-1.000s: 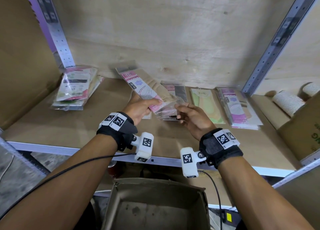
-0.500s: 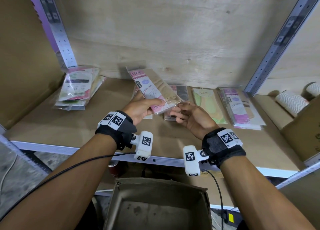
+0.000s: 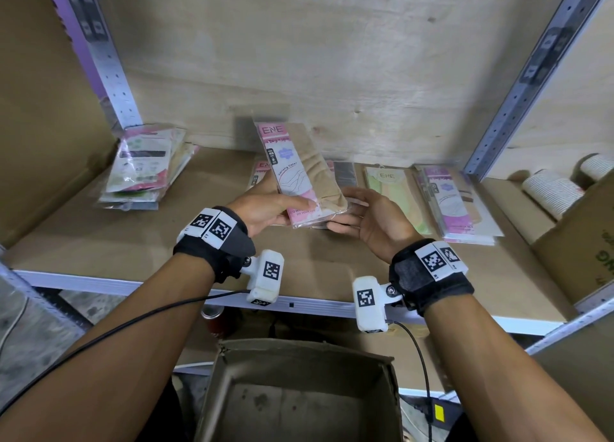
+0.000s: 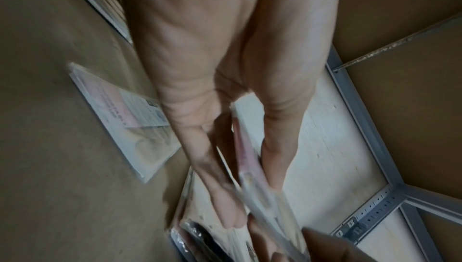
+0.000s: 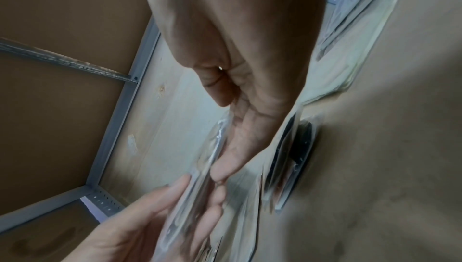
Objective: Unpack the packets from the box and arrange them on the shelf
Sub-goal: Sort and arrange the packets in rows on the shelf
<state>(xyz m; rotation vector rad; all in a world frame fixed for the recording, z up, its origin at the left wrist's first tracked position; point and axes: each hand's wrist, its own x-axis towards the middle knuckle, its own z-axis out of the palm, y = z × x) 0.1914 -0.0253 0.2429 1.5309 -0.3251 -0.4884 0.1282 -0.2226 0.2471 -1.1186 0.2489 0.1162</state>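
A pink-and-beige packet (image 3: 299, 172) with clear-wrapped ones behind it stands tilted up above the brown shelf board (image 3: 133, 242). My left hand (image 3: 265, 205) grips its lower end, thumb on the front and fingers behind. My right hand (image 3: 368, 219) lies at its lower right corner with straight fingers (image 5: 225, 167) touching the wrap. In the left wrist view the blurred packet (image 4: 262, 187) runs between thumb and fingers. The brown cardboard box (image 3: 299, 352) stands open below the shelf edge, and the part of its floor in view is bare.
On the shelf lie a loose pile of packets (image 3: 146, 165) at far left, flat packets (image 3: 344, 174) behind my hands, a green packet (image 3: 392, 189) and a pink stack (image 3: 455, 202). Ribbed white rolls (image 3: 548, 189) and another carton (image 3: 584, 235) sit right of the metal upright (image 3: 498, 136).
The left hand has swung the held packet rightward and more upright. The right hand's fingers have come under the packet's lower right corner.
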